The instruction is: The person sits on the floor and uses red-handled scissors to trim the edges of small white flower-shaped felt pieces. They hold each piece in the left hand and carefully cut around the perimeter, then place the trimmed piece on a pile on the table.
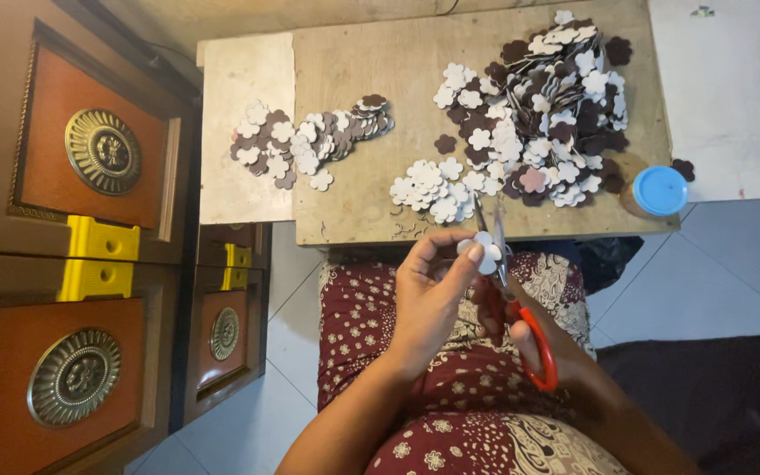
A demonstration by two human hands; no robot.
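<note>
1. The left hand point(428, 295) pinches a white flower cutout point(484, 251) between thumb and fingertips, closed on its left edge, and holds it above the lap just short of the board's point(362, 62) near edge.
2. The right hand point(529, 339) has its fingers through the red-handled scissors point(521, 308). The grip is closed around the handles, and the blades point toward 12 o'clock and touch the flower's right side. Whether the blades are parted is too small to tell.
3. Step in hand, by my reading: trimming the flower's outline.
4. The next cut likely calls for turning the flower a little in the left fingers so that a fresh petal edge meets the blades, with the fingertips kept clear of them.
5. At 12 to 1 o'clock of the hands lies a big heap point(538, 105) of white and brown flowers. A smaller pile point(310, 141) lies at 11 o'clock.
6. A blue-lidded jar point(659, 192) stands at 2 o'clock on the board's corner.
7. Ornate boxes point(81, 149) with yellow clips stand at 9 o'clock, well apart.
8. Nothing blocks the hands; the heap's near edge sits just beyond the scissor tips.
</note>
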